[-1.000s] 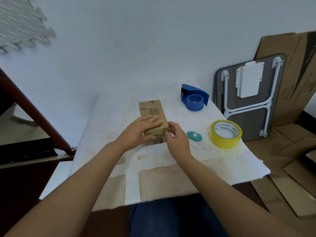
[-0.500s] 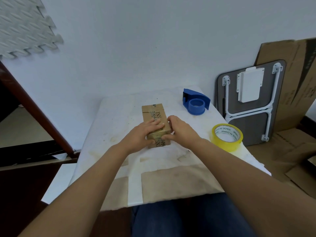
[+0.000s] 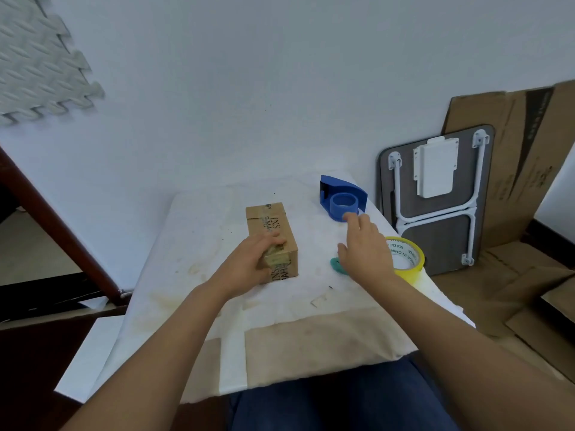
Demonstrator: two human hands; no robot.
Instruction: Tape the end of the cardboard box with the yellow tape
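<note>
A small brown cardboard box with black print lies lengthwise in the middle of the white-covered table. My left hand grips its near end, fingers over the top edge. My right hand hovers to the right of the box with fingers spread, holding nothing. It is in front of the yellow tape roll, which lies flat near the table's right edge and is partly hidden by the hand.
A blue tape dispenser stands at the back right of the table. A teal cutter peeks out under my right hand. A folded grey table and cardboard sheets lean against the wall to the right.
My right hand has let go of the box's near end and moved right, toward the yellow tape roll. My left hand stays on the box.
</note>
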